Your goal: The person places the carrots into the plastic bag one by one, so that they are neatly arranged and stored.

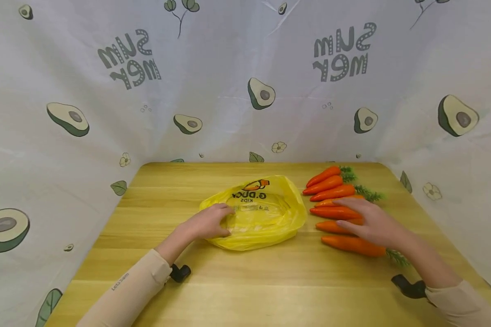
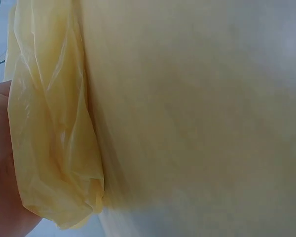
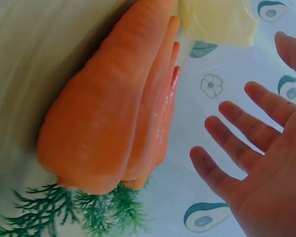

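A yellow plastic bag (image 1: 262, 218) with a duck print lies on the table with its mouth spread wide. My left hand (image 1: 212, 221) holds the bag's left rim, its fingers bent over the edge. In the left wrist view, folds of yellow plastic (image 2: 54, 123) partly cover that hand (image 2: 2, 168). My right hand (image 1: 372, 221) hovers over a row of orange carrots (image 1: 348, 245) with green tops. Its fingers are spread and hold nothing; in the right wrist view the hand (image 3: 266, 158) is apart from the nearest carrot (image 3: 103, 103).
The wooden table (image 1: 245, 290) has rounded far corners. A white curtain (image 1: 229, 54) printed with avocados surrounds its back and sides. Carrots lie side by side to the right of the bag, tips toward it.
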Available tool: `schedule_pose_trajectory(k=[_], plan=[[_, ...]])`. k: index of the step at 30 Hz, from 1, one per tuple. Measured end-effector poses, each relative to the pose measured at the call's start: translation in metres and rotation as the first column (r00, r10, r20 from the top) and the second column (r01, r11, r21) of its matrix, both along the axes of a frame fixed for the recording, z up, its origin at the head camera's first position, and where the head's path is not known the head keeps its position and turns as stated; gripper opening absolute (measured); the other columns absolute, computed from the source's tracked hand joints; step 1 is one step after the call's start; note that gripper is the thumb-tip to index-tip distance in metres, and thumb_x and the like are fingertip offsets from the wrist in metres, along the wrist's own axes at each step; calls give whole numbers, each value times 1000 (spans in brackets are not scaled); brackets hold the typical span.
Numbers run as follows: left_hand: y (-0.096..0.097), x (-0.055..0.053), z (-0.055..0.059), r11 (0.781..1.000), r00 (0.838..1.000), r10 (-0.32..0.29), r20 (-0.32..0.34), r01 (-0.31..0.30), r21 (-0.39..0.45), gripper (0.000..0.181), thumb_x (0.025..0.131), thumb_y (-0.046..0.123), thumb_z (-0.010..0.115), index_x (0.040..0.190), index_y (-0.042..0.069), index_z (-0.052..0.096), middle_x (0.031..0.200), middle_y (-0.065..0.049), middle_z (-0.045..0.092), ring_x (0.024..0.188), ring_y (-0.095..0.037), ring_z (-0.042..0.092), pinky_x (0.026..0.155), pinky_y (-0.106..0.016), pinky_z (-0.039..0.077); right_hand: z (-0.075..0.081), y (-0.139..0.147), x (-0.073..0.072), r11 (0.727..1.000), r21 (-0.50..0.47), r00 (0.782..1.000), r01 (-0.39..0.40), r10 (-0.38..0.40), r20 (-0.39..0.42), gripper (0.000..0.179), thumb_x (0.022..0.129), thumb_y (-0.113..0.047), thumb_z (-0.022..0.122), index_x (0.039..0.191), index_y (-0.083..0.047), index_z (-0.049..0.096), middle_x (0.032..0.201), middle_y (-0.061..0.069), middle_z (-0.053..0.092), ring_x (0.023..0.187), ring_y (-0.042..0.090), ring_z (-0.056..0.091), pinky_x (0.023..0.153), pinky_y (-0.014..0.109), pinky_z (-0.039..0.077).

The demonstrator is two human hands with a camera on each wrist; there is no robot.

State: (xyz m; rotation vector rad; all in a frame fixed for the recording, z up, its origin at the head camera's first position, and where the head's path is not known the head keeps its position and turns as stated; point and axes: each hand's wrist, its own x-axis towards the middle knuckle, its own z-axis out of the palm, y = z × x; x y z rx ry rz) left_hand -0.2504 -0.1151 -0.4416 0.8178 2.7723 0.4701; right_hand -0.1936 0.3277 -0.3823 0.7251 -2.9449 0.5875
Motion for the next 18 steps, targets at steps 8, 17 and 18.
schedule_pose_trajectory(k=[8,17,18], plan=[[-2,-1,1,999,1000,-26,-17,25,-32,64,88,35,78,143,13,56,152,-10,49,141,-29,45,115,-45,41,-1,8,7,1000,-14,999,13,-13,52,54,94,-37,71,137,-6,60,134,16,64,121,43,58,94,64,49],[-1,-2,1,999,999,-37,-30,36,-39,65,88,36,79,143,10,57,150,-7,51,140,-27,46,116,-43,40,-8,27,16,1000,-21,996,14,-12,84,46,88,-36,78,127,-13,69,123,7,69,105,23,65,78,39,57],[-1,-2,1,999,999,-40,-31,39,-35,65,88,35,79,143,10,57,150,-7,51,140,-27,46,116,-43,40,-8,28,16,1000,-22,998,8,-7,70,45,86,-38,79,123,-14,70,120,2,70,104,16,65,76,34,56]])
